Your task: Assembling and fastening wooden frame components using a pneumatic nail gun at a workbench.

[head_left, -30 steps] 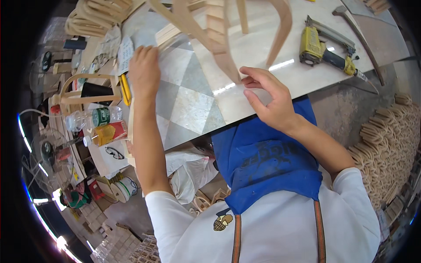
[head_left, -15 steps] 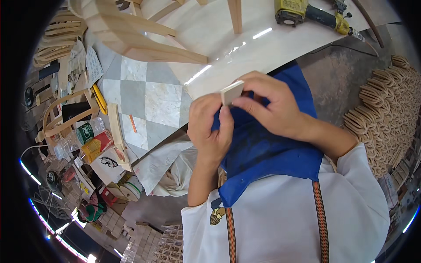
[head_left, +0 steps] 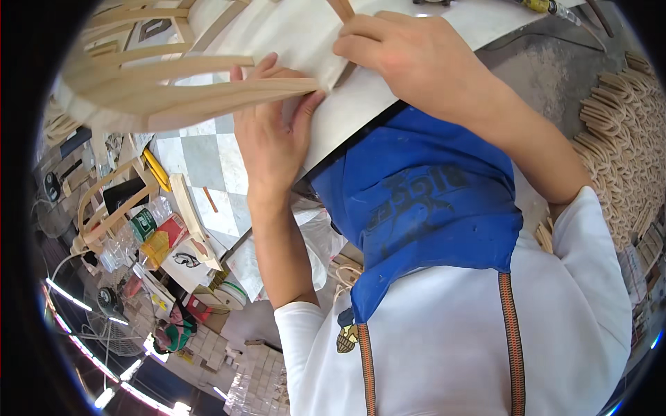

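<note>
A pale wooden chair frame [head_left: 166, 104] lies at the upper left of the work table, its legs pointing right. My left hand [head_left: 274, 132] is closed round the tip of the near leg, thumb on the near side and fingers behind. Farther right, my right hand [head_left: 409, 55] curls its fingers round another wooden leg [head_left: 340, 8], whose top shows above the knuckles. A narrow brownish strip [head_left: 344, 75] shows just below those fingers; whether it is wood or shadow I cannot tell. The small flat wooden block seen earlier cannot be made out.
The white tabletop [head_left: 347, 118] ends just before my blue apron. A yellow-and-black air tool [head_left: 544, 7] is partly visible at the far right. Stacked curved wooden parts [head_left: 617, 152] stand to the right. Bottles [head_left: 142, 222], glasses [head_left: 186, 260] and a yellow-handled tool [head_left: 156, 170] lie left.
Both hands have parted and moved forward, from holding a small wooden block together to gripping the chair's legs. The chair frame has shifted left in view.
</note>
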`<action>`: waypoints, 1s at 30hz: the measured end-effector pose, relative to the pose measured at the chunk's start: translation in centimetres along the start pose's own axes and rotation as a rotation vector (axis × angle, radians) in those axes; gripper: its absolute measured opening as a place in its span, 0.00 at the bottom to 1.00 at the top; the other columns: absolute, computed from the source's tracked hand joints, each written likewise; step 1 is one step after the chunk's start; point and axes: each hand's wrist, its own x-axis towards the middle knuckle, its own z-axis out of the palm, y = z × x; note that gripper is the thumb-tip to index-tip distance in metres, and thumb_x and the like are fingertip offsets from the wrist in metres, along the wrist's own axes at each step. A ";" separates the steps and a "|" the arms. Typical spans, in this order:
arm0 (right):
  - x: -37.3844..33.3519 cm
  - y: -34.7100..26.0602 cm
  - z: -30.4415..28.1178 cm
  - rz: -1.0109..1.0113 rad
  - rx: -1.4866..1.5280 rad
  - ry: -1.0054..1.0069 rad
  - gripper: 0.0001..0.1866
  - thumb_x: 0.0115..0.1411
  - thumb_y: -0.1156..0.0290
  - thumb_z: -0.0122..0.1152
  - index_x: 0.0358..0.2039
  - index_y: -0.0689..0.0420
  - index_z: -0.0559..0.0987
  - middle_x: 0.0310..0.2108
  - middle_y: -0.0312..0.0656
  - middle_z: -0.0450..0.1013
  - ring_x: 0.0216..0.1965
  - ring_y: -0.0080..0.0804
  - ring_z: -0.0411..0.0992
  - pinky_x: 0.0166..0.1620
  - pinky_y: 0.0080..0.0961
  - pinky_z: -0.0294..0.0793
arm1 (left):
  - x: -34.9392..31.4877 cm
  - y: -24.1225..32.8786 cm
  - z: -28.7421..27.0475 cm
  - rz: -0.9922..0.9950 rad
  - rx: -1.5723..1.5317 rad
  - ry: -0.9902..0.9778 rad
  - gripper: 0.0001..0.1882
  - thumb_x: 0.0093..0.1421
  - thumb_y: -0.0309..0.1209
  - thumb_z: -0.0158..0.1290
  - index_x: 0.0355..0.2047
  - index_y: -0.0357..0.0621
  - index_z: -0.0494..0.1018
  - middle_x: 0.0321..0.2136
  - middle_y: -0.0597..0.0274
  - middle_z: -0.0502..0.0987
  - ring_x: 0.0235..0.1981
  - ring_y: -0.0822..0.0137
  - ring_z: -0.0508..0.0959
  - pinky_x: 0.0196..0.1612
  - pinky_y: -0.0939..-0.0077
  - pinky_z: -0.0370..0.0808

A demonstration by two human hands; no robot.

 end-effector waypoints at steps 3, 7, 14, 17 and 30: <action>0.7 1.2 -0.4 -0.037 0.144 -0.018 0.11 0.66 0.72 0.59 0.48 0.58 0.77 0.46 0.44 0.73 0.43 0.40 0.77 0.44 0.32 0.79 | 0.3 0.5 1.0 0.004 -0.048 -0.001 0.16 0.58 0.30 0.72 0.46 0.45 0.83 0.47 0.67 0.86 0.52 0.57 0.82 0.73 0.52 0.65; 1.1 1.9 0.4 -0.092 0.251 0.074 0.04 0.66 0.72 0.57 0.41 0.56 0.75 0.42 0.42 0.72 0.41 0.40 0.76 0.41 0.33 0.79 | 0.1 1.0 1.1 -0.079 -0.107 0.049 0.14 0.55 0.30 0.74 0.41 0.46 0.84 0.43 0.70 0.87 0.46 0.61 0.82 0.72 0.53 0.66; 1.4 3.0 3.3 -0.241 0.223 0.202 0.04 0.66 0.73 0.56 0.39 0.56 0.77 0.41 0.43 0.73 0.40 0.40 0.76 0.41 0.32 0.79 | 0.3 0.5 1.4 -0.013 -0.113 0.044 0.15 0.55 0.30 0.75 0.42 0.47 0.85 0.43 0.72 0.88 0.44 0.64 0.81 0.69 0.55 0.68; 1.6 3.0 3.4 -0.280 0.195 0.238 0.04 0.66 0.72 0.56 0.39 0.56 0.77 0.41 0.43 0.73 0.40 0.40 0.76 0.41 0.32 0.79 | 0.4 0.4 1.5 -0.005 -0.121 0.064 0.15 0.55 0.29 0.74 0.42 0.47 0.85 0.43 0.72 0.88 0.43 0.65 0.82 0.68 0.56 0.68; 2.4 3.9 3.8 -0.251 0.243 0.098 0.04 0.66 0.73 0.56 0.39 0.57 0.78 0.41 0.42 0.74 0.41 0.39 0.76 0.43 0.31 0.80 | 0.8 1.8 2.5 -0.128 -0.257 0.103 0.15 0.57 0.27 0.72 0.45 0.48 0.85 0.42 0.71 0.88 0.41 0.65 0.80 0.66 0.59 0.68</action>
